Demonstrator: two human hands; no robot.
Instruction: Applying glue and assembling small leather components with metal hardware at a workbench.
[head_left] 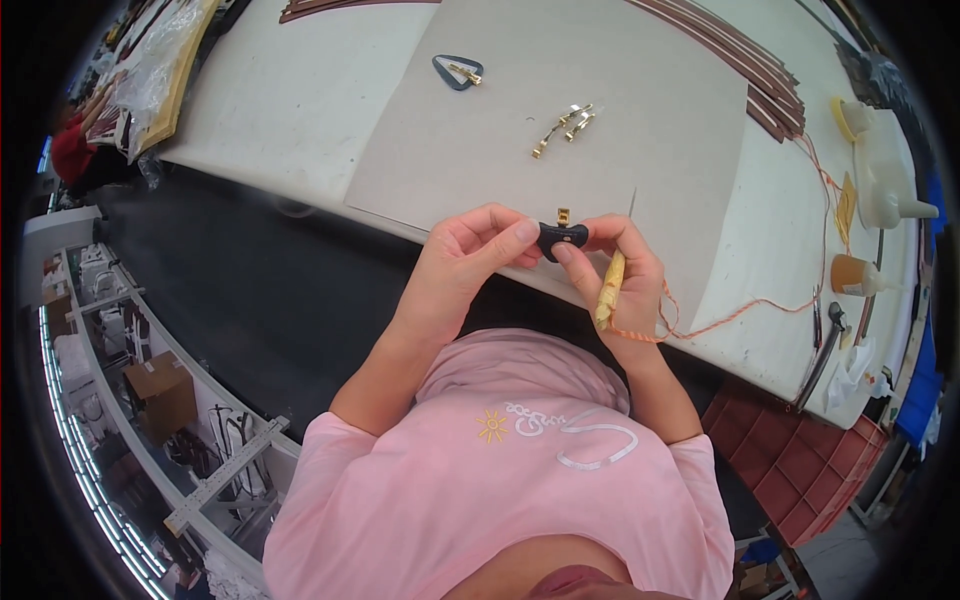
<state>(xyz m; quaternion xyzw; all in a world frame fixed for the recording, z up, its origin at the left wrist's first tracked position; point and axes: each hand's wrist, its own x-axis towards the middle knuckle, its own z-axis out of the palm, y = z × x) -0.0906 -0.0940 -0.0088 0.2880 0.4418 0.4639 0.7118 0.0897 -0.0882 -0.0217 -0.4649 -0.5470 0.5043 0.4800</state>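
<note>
My left hand [470, 255] and my right hand [620, 265] meet over the near edge of the grey board [600, 100]. Between their fingertips they pinch a small dark leather piece [561, 237] with a gold metal clasp sticking up from it. My right hand also grips a yellowish tool handle [611, 288] wrapped in tape, with an orange cord [740, 310] running from it across the table. Farther out on the board lie a finished dark loop with a gold clasp [456, 72] and a few loose gold clasps [565, 128].
Brown curved strips [740, 60] lie along the board's far edge. At the right stand a white glue bottle [890, 190], a yellow cap [848, 118], a small amber pot [852, 274] and a hammer [822, 350]. The white table [290, 100] drops off to a dark floor at left.
</note>
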